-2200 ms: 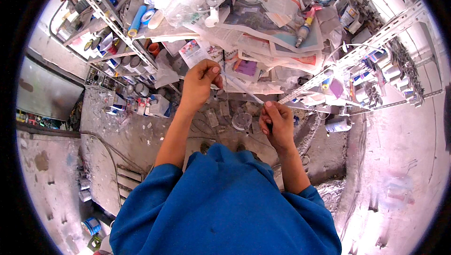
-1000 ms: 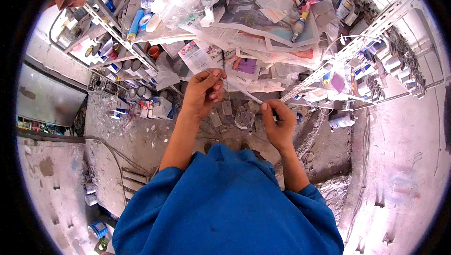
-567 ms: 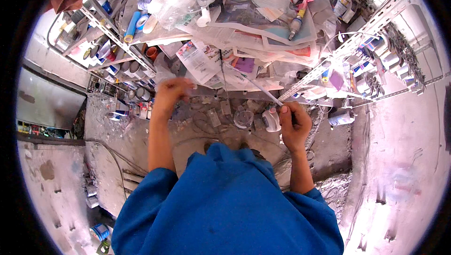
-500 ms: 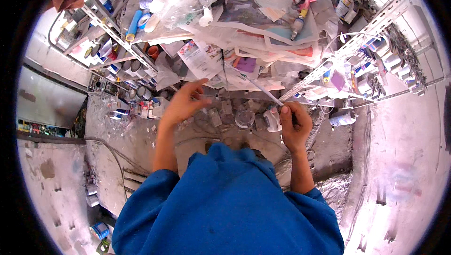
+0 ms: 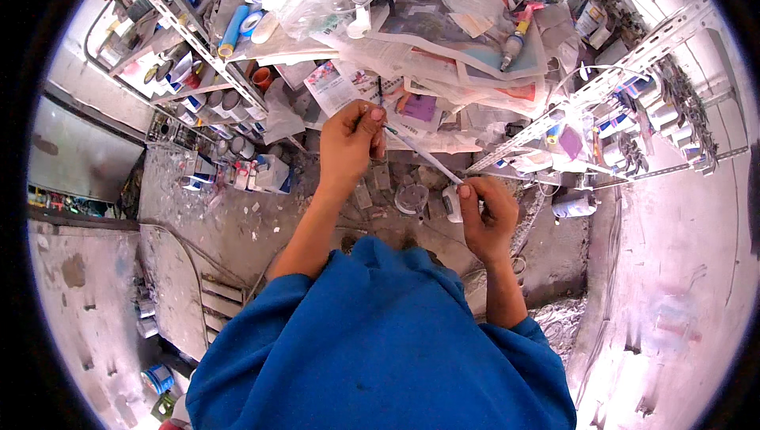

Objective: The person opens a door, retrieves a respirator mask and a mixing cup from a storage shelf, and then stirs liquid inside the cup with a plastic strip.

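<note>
A thin whitish stick [image 5: 423, 154] runs slantwise between my two hands, under the edge of the newspaper-covered shelf. My right hand [image 5: 489, 212] pinches its near right end between thumb and fingers. At its far left end my left hand [image 5: 348, 143] is closed, thumb against fingers, and a small pale tip shows just past them. The fingers hide that part of the stick. Behind the left hand are printed paper sheets [image 5: 331, 88] and a purple square [image 5: 419, 106] on a lower level of the shelf.
Newspapers [image 5: 443, 26] cover the shelf top, with a spray gun-like tool [image 5: 513, 46], a clear plastic bag [image 5: 313, 2] and a blue roll [image 5: 233, 32] on it. Metal racks with cans [image 5: 229, 101] flank me. On the floor stand a clear tub [image 5: 411, 199] and a white box [image 5: 273, 174].
My left hand has moved right and up, from spread fingers to a closed grip at the stick's far end. My right hand has shifted slightly left, still holding the stick.
</note>
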Demonstrator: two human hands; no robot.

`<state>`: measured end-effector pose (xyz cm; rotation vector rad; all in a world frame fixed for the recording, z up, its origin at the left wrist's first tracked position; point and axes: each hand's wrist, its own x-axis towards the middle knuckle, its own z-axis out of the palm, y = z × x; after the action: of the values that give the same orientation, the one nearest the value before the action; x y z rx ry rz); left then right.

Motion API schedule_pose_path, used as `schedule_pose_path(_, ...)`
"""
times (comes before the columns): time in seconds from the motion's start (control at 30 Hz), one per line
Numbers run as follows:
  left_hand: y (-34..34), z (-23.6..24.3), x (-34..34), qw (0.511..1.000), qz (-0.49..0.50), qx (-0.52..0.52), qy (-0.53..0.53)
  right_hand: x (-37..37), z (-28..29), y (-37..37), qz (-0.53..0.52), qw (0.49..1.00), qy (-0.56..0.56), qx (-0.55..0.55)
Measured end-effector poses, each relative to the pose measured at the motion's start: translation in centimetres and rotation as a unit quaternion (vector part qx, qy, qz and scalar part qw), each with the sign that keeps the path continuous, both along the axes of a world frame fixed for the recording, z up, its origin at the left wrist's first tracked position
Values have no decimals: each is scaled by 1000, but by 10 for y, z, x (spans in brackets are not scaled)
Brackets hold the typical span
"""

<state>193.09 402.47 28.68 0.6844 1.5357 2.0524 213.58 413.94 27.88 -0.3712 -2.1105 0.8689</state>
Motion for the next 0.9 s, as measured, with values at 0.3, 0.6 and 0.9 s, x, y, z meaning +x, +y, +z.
schedule_pose_path(0.3,-59,-1,-83,970,155,-118,145,33,-11,17,-73,953,58,-288)
schedule_pose_path(0.6,-27,16,6,989,-140,-19,-46,1,13,1,-8,999,51,-1)
schedule_pose_path(0.9,-20,28,11,992,-101,67,26,-7,19,2,32,997,30,-64)
